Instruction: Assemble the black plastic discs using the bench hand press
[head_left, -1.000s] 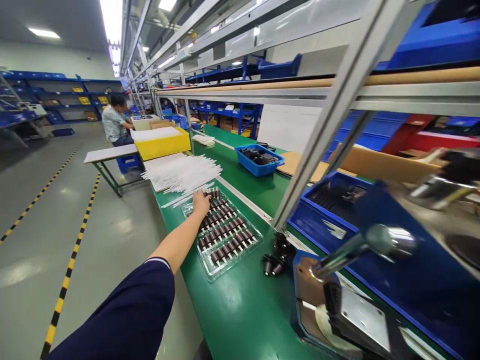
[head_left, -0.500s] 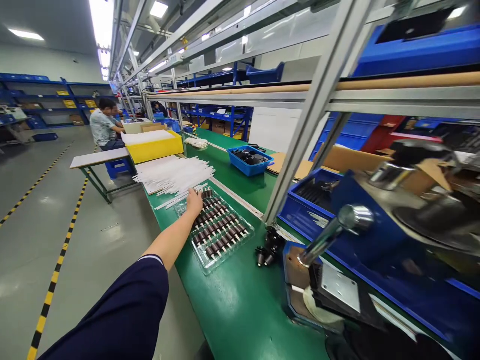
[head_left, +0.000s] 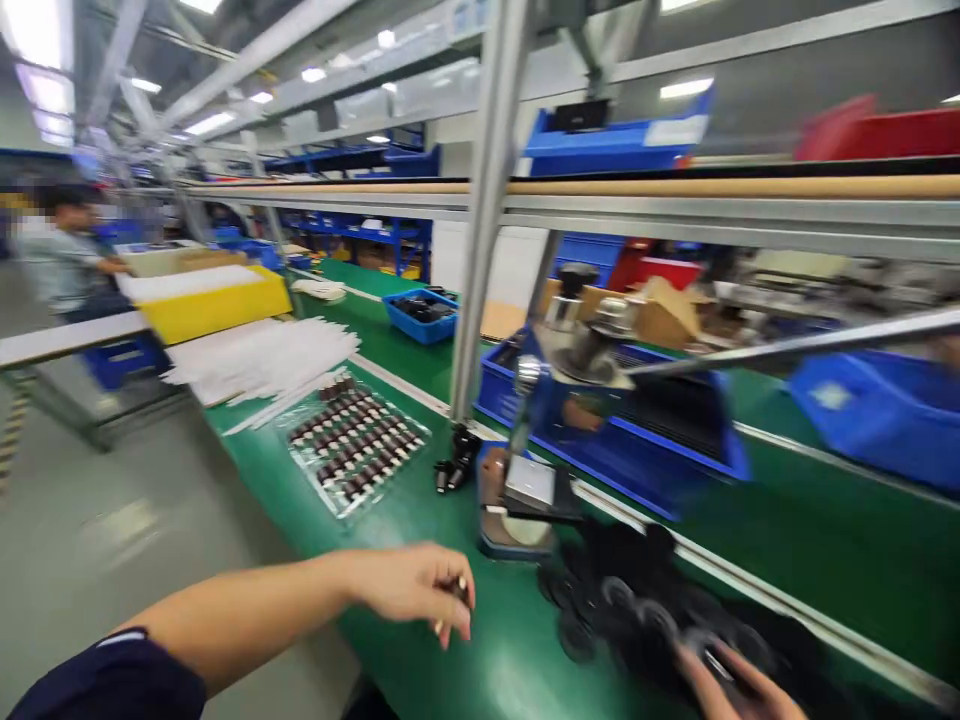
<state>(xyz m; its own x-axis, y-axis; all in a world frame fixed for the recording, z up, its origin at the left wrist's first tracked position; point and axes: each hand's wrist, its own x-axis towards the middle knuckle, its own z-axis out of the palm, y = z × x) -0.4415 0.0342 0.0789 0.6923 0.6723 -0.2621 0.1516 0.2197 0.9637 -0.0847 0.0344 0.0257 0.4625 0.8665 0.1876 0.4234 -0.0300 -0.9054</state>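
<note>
My left hand (head_left: 420, 590) is closed over the green bench (head_left: 502, 640), holding a small dark brown cylinder (head_left: 454, 592) with a pale pin. At the lower right, my right hand (head_left: 739, 690) is at a heap of black round parts (head_left: 637, 610), its fingers around a black part; the view there is blurred. A clear tray (head_left: 341, 500) bears rows of brown cylinders with white pins. Between the tray and the heap stands a blue press (head_left: 517, 545) with a metal lever and a flat metal plate. A few black parts (head_left: 456, 460) lie beside it.
White strips (head_left: 262, 360) and a yellow box (head_left: 217, 310) are at the far left, where a person (head_left: 64, 245) sits. Blue bins (head_left: 420, 325) stand behind the metal post (head_left: 487, 210). A long rail (head_left: 712, 210) crosses above the bench. A metal lever (head_left: 810, 340) extends from the right.
My left hand has come back from the tray toward me with a brown cylinder. The view has turned right, and my right hand now shows at the black heap.
</note>
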